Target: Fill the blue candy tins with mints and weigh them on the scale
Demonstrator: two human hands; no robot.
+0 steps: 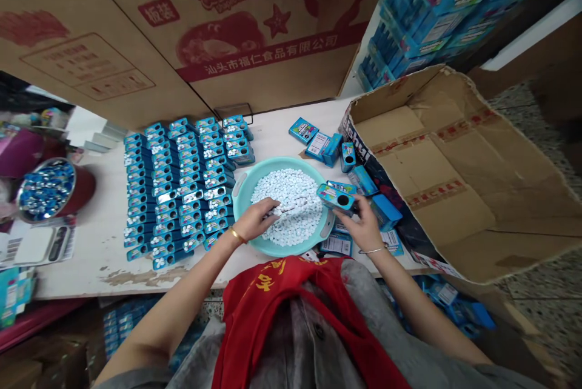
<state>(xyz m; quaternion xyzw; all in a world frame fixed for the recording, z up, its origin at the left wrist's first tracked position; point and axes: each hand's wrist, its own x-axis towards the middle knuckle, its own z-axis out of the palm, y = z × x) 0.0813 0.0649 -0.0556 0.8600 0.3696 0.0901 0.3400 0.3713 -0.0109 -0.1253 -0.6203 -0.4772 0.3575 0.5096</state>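
My right hand (365, 230) grips a small blue candy box (334, 196) over the right rim of a light teal basin (244, 214). A dark round hole shows in the box's end. The basin holds a heap of small white candies (286, 186). Over the candies, my left hand (258, 219) has its fingers closed. A thin, pale streak runs from its fingertips toward the box, but I cannot make out what it is. Left of the basin stand rows of blue boxes (188, 183), some with white candies at their holes.
Loose blue boxes (304, 130) lie behind and right of the basin. An open cardboard carton (445, 177) stands at the right. Large brown cartons (254, 89) wall off the back. At left are a red bowl of blue wrapped pieces (48, 186) and a white scale (39, 245).
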